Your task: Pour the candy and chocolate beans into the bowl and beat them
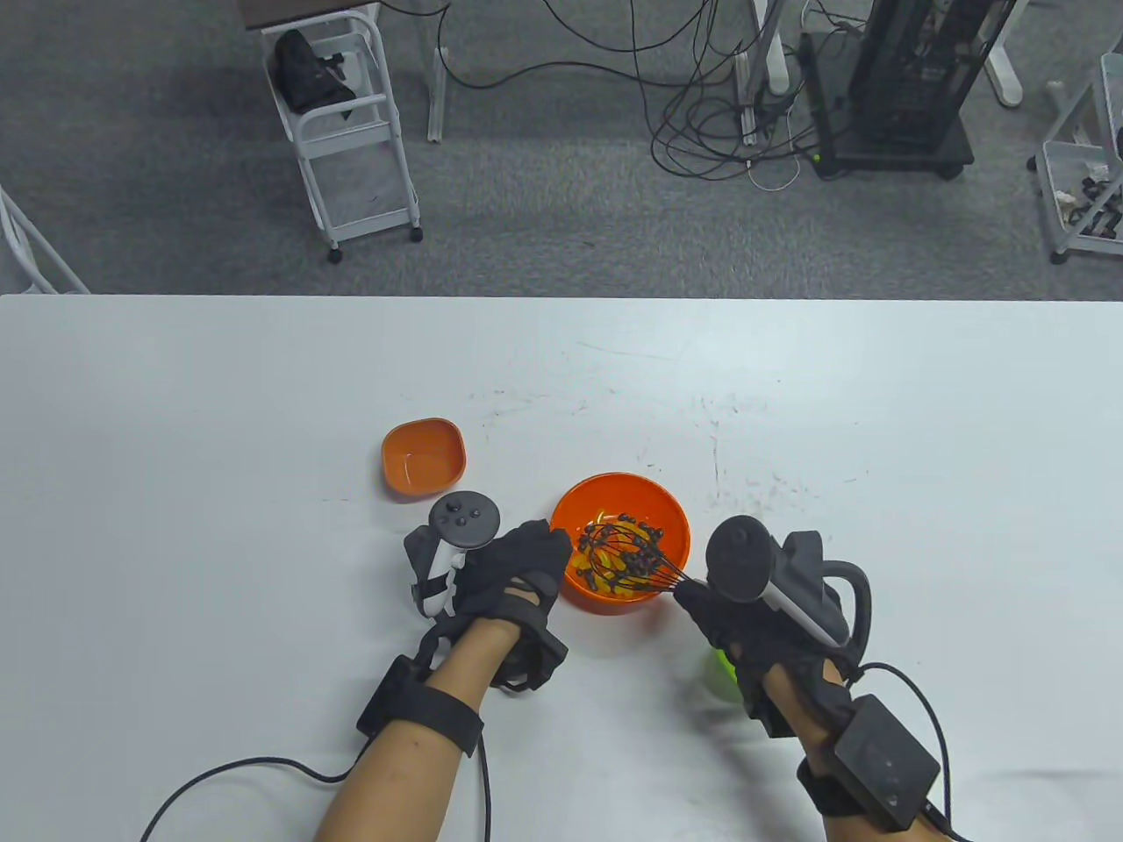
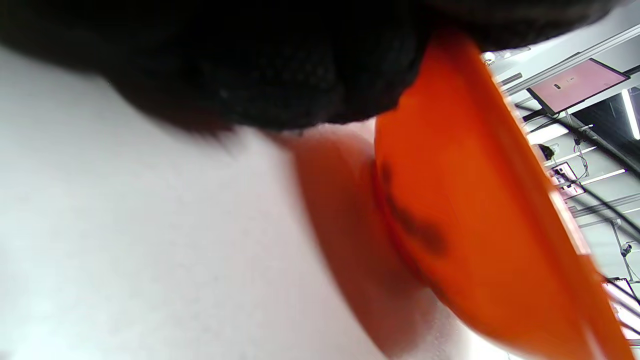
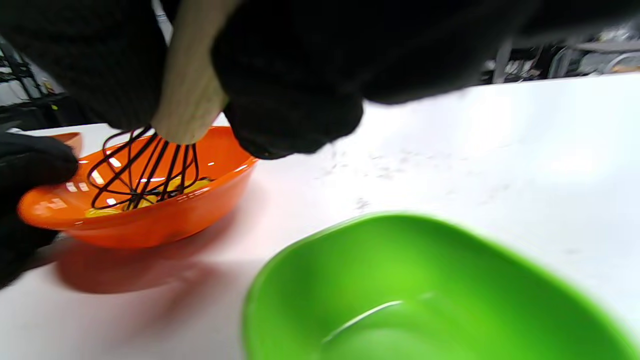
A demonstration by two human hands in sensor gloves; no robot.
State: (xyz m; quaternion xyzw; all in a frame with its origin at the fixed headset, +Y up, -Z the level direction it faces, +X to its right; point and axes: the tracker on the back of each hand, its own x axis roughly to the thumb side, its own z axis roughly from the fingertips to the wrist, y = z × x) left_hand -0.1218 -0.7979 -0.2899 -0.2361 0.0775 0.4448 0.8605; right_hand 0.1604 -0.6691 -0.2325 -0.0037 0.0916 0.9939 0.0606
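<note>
A round orange bowl (image 1: 667, 513) holds yellow candy and dark chocolate beans (image 1: 625, 551) in the middle of the table. My left hand (image 1: 518, 566) holds the bowl's left rim (image 3: 35, 207); the left wrist view shows the bowl's outer wall (image 2: 475, 200) under my glove. My right hand (image 1: 733, 614) grips the wooden handle (image 3: 187, 85) of a black wire whisk (image 1: 636, 561), whose wires (image 3: 142, 172) sit down in the bowl among the sweets.
A small empty orange dish (image 1: 423, 456) lies behind and left of the bowl. An empty green dish (image 3: 430, 295) sits close under my right wrist, partly seen in the table view (image 1: 724, 671). The white table (image 1: 877, 438) stretches far to either side.
</note>
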